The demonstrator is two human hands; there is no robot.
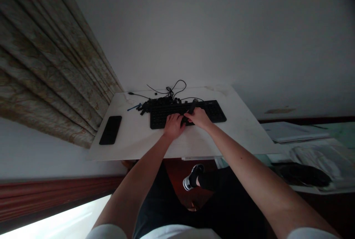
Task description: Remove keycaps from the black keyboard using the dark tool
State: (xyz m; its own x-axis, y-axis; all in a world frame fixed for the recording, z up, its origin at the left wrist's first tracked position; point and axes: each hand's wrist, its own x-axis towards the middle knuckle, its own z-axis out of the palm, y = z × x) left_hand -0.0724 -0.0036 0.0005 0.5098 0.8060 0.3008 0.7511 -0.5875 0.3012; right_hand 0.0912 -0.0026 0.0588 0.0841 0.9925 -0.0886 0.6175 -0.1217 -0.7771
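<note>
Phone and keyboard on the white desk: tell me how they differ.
The keyboard is far longer than the phone. The keyboard shows rows of keys, while the phone is a smooth, plain slab. The left hand and right hand are on the keyboard, while neither touches the phone. Both are black and lie flat on the white desk.

A black keyboard [185,115] sits on a white table [133,139] faintly streaked with grey, among thin black cable [181,81] and a small blue piece [134,107]. A black phone [110,130] lies nearby. The curtain [47,65] is beige, mottled with brownish gold. The wall [222,28] is pale grey above dark reddish-brown trim [55,189]; the shoe [192,177] is black and white.
</note>
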